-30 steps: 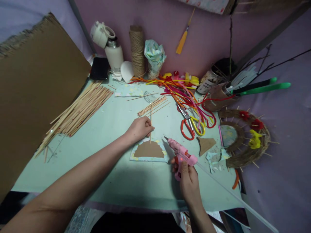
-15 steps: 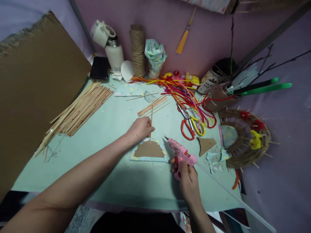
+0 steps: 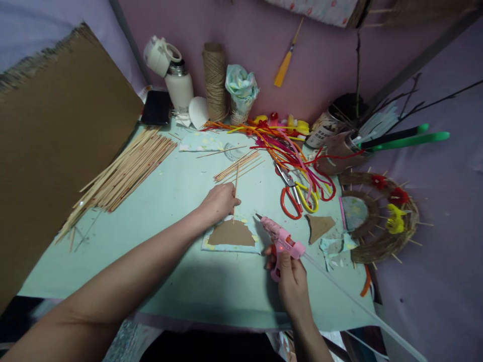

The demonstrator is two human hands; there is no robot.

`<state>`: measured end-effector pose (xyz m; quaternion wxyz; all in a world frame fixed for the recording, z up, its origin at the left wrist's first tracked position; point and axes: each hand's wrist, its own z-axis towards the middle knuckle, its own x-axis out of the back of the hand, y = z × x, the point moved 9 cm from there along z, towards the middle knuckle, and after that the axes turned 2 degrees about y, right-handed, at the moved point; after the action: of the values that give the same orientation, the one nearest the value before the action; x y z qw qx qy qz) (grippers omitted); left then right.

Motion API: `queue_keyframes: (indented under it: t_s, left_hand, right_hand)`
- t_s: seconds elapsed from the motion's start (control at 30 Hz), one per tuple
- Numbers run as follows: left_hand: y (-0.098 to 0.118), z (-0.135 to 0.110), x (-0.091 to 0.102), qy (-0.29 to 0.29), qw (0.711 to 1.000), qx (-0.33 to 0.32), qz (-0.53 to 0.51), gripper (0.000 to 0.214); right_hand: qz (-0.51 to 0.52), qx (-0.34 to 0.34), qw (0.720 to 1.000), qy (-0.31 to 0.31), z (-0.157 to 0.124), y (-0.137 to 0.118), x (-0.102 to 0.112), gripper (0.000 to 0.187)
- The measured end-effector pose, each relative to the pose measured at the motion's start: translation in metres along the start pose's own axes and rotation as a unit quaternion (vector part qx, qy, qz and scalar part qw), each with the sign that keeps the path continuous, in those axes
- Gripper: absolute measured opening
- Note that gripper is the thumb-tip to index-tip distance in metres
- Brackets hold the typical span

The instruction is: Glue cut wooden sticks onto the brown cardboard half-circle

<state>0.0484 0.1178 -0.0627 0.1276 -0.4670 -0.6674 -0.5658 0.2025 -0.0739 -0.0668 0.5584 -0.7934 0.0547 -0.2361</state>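
Pale green tabletop (image 3: pixel 181 286); fabric-edged cardboard piece (image 3: pixel 231 234) flat on it, stick (image 3: pixel 237 186) end over its curved edge. Your left hand (image 3: pixel 221 200) pinches that stick, fingers closed; a wobble could skew it. Your right hand (image 3: pixel 294 281) wraps the pink glue gun (image 3: pixel 281 236), nozzle nearby; an accidental squeeze might drip onto the tabletop.

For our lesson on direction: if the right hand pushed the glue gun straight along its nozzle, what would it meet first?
Probably the left hand, which holds a thin stick. The glue gun in the right hand points that way, though depth is unclear, so it might pass above.
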Motion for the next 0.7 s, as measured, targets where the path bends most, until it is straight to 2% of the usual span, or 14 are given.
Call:
queue_keyframes:
  t_s: [0.37, 0.7]
  left_hand:
    - [-0.0012, 0.0003, 0.0018, 0.006, 1.000, 0.002, 0.024, 0.019]
    - [-0.0063, 0.0013, -0.0020, 0.010, 0.998, 0.002, 0.054, 0.015]
  right_hand:
    - [0.006, 0.000, 1.000, -0.002, 0.0012, 0.0038, -0.0009, 0.066]
    - [0.000, -0.004, 1.000, -0.001, 0.0022, 0.0048, -0.0012, 0.066]
